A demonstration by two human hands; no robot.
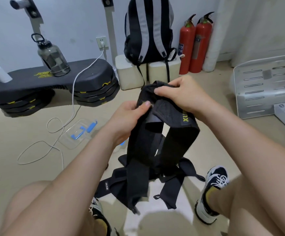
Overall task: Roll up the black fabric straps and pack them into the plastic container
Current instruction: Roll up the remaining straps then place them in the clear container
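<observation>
Rolling appeared to be at its start on the black fabric strap held at the centre of the frame. The right hand gripped the bunched top end with curled fingers. The left hand pinched the strap just below it, thumb on top. The remainder hung to the other straps on the floor, lower centre. A tight roll probably required aligned edges and steady tension from the left hand, so that it fitted the plastic container at centre left.
</observation>
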